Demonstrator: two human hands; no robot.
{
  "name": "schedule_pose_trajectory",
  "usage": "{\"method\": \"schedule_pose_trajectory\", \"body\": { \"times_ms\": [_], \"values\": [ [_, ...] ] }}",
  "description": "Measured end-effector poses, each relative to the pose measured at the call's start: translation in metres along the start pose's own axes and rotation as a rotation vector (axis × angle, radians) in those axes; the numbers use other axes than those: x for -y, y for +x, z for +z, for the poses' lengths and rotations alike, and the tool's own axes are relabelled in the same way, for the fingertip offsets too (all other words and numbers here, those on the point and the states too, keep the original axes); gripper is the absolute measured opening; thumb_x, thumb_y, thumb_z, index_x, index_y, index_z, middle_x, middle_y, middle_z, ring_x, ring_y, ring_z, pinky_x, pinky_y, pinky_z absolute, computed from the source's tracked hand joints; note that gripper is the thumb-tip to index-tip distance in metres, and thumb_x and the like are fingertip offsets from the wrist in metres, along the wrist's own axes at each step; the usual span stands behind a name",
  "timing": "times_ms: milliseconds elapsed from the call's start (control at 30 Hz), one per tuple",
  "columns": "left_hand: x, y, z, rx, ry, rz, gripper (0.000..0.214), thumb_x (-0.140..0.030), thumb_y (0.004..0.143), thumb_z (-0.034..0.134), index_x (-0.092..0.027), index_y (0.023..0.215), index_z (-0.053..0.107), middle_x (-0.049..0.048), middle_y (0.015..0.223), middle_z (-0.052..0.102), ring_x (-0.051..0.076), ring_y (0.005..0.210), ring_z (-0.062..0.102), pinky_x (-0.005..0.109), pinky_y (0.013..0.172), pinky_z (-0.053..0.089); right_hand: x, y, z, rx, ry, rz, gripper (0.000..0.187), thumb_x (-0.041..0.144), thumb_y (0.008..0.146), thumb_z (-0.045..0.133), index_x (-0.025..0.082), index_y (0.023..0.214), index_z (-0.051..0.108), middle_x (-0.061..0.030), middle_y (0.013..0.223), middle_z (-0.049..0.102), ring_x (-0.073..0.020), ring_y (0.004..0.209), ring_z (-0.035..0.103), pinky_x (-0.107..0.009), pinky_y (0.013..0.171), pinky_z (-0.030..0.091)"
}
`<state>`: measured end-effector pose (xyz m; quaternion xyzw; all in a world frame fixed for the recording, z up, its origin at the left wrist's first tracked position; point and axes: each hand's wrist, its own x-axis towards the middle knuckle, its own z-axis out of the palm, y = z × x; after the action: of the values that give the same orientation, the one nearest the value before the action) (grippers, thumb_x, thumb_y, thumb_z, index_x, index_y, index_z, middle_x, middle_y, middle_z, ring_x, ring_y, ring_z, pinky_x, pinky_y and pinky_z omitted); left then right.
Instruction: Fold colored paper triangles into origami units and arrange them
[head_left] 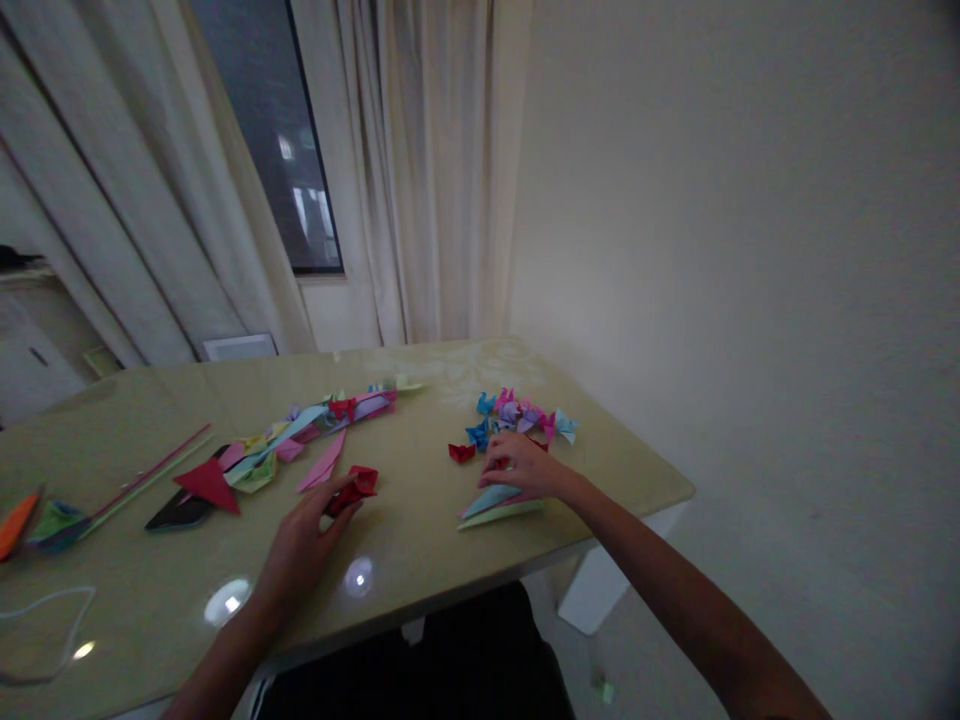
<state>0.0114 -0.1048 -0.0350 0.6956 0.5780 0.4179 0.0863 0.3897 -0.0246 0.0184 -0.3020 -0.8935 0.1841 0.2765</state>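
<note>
My left hand [311,535] grips a red origami piece [364,482] between thumb and fingers, just over the table. Over on the right, my right hand [517,462] is closed in a pinch. A bit of red shows at its fingers, too small to name. Beneath that hand lie folded paper planes in light blue and pale green [502,512]. Beyond it is a pile of small origami pieces in pink, purple and blue [510,412]. A small red origami piece [461,453] sits left of my right hand.
The glossy table [420,570] ends at the right near a plain wall. A long row of folded papers [300,430] crosses its left half, with a dark red triangle [208,486], a pink folded strip [324,462] and an orange piece [16,525]. A white cable [52,597] lies front left.
</note>
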Motion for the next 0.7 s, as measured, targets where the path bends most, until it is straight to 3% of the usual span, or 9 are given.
{"method": "schedule_pose_trajectory", "body": {
  "times_ms": [100,200,300,367,467,600,700],
  "values": [
    [-0.027,-0.001,0.010,0.072,-0.225,-0.055,0.048,-0.055,0.088,0.068,-0.023,0.123,0.071,0.0085,0.117,0.079,0.025,0.098,0.078,0.038,0.089,0.063,0.025,-0.006,0.006,-0.075,0.077,-0.010,0.024,0.042,0.091,0.080,0.019,0.095,0.080,-0.0038,0.088,0.068,-0.0180,0.086,0.062,-0.029,0.080,0.048],
    [-0.065,-0.004,0.028,0.288,-0.428,-0.070,0.045,-0.053,0.089,0.070,-0.023,0.122,0.073,0.0082,0.114,0.080,0.025,0.100,0.078,0.036,0.091,0.063,0.049,-0.008,0.020,-0.077,0.140,-0.065,0.037,0.040,0.090,0.082,0.020,0.120,0.075,-0.0060,0.105,0.069,-0.0166,0.087,0.062,-0.029,0.082,0.051],
    [-0.094,-0.006,0.044,0.433,-0.537,-0.052,0.041,-0.051,0.092,0.068,-0.023,0.121,0.075,0.0083,0.118,0.079,0.025,0.105,0.076,0.036,0.096,0.061,0.064,-0.010,0.036,-0.114,0.176,-0.129,0.019,0.034,0.099,0.071,0.021,0.111,0.077,-0.0068,0.107,0.069,-0.0166,0.095,0.065,-0.028,0.087,0.052],
    [-0.102,-0.004,0.048,0.465,-0.545,-0.033,0.042,-0.051,0.093,0.067,-0.024,0.125,0.073,0.0084,0.122,0.078,0.025,0.107,0.075,0.037,0.097,0.060,0.065,-0.013,0.042,-0.169,0.178,-0.132,0.017,0.032,0.102,0.066,0.020,0.103,0.078,-0.0065,0.101,0.071,-0.0171,0.096,0.067,-0.028,0.087,0.052],
    [-0.090,0.009,0.042,0.362,-0.366,0.032,0.050,-0.054,0.093,0.064,-0.026,0.134,0.068,0.0093,0.126,0.075,0.026,0.107,0.072,0.042,0.098,0.058,0.054,-0.021,0.035,-0.285,0.153,-0.062,0.017,0.033,0.101,0.067,0.020,0.101,0.078,-0.0056,0.094,0.073,-0.0178,0.087,0.067,-0.028,0.081,0.052],
    [-0.040,0.035,0.028,0.070,0.129,0.067,0.052,-0.055,0.093,0.058,-0.021,0.130,0.070,0.0150,0.135,0.068,0.037,0.124,0.061,0.061,0.110,0.045,0.025,-0.043,0.008,-0.615,0.017,0.197,0.021,0.035,0.101,0.062,0.020,0.099,0.077,-0.0071,0.090,0.072,-0.0209,0.080,0.064,-0.033,0.075,0.050],
    [-0.003,0.044,0.027,0.068,0.323,0.008,0.052,-0.052,0.091,0.056,-0.020,0.130,0.070,0.0159,0.139,0.066,0.041,0.130,0.056,0.064,0.109,0.043,0.001,-0.067,-0.010,-0.846,-0.160,0.423,0.025,0.036,0.100,0.057,0.020,0.097,0.075,-0.0102,0.089,0.069,-0.0237,0.072,0.059,-0.038,0.071,0.047]
  ]
}}
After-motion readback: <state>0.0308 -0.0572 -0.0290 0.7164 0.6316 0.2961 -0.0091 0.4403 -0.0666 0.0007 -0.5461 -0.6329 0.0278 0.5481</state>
